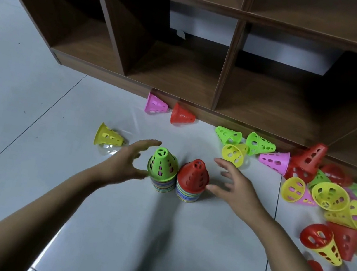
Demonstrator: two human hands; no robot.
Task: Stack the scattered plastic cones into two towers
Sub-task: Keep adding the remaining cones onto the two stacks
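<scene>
Two cone towers stand side by side on the tiled floor. The left tower (162,170) has a green cone on top, the right tower (192,180) a red one. My left hand (128,161) hovers open just left of the green-topped tower, thumb close to its side. My right hand (234,184) is spread open just right of the red-topped tower. Neither hand holds a cone. Loose cones lie around: a yellow cone (108,136) at left, a pink cone (155,104) and a red cone (182,115) by the shelf.
A big heap of green, yellow, pink and red cones (333,198) fills the floor at right. A brown wooden shelf unit (222,71) with open compartments runs along the back. Grey floor tiles (34,110) stretch to the left and toward me.
</scene>
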